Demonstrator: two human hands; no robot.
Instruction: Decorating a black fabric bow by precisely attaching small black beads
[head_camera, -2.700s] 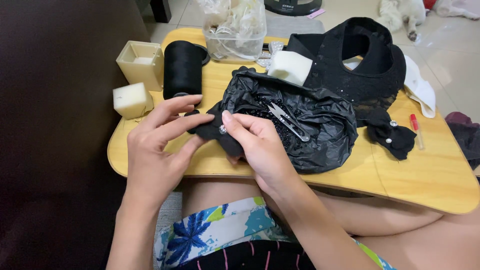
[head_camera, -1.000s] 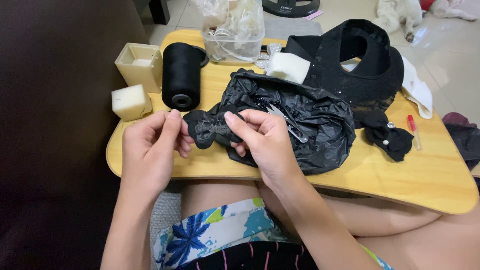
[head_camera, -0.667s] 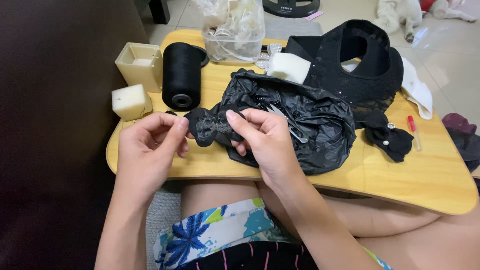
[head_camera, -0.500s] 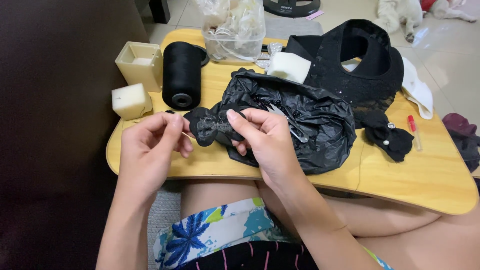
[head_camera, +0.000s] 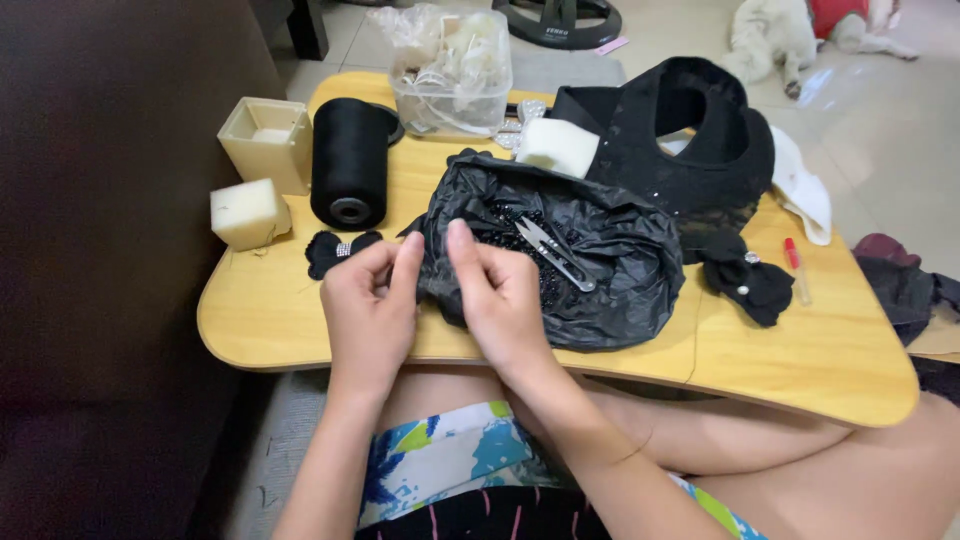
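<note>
My left hand (head_camera: 368, 310) and my right hand (head_camera: 497, 295) are close together at the front left edge of a crumpled black plastic bag (head_camera: 610, 270) on a wooden lap table (head_camera: 820, 350). Their fingertips nearly meet against the bag's rim. The fingers of both hands are curled together, and I see nothing clearly in them. A small black bow with a shiny centre (head_camera: 338, 250) lies on the table just left of my left hand. Small thread snips (head_camera: 556, 254) rest on dark beads inside the bag.
A black thread cone (head_camera: 349, 162), two cream foam blocks (head_camera: 248, 212) and a cream box (head_camera: 264, 140) stand at the left. Behind are a clear tub (head_camera: 452, 75) and a black garment (head_camera: 680, 150). At the right lie another black bow (head_camera: 745, 280) and a red pen (head_camera: 795, 268).
The small black bow held between both hands earlier now lies on the table to the left. My hands have come together at the bag's edge.
</note>
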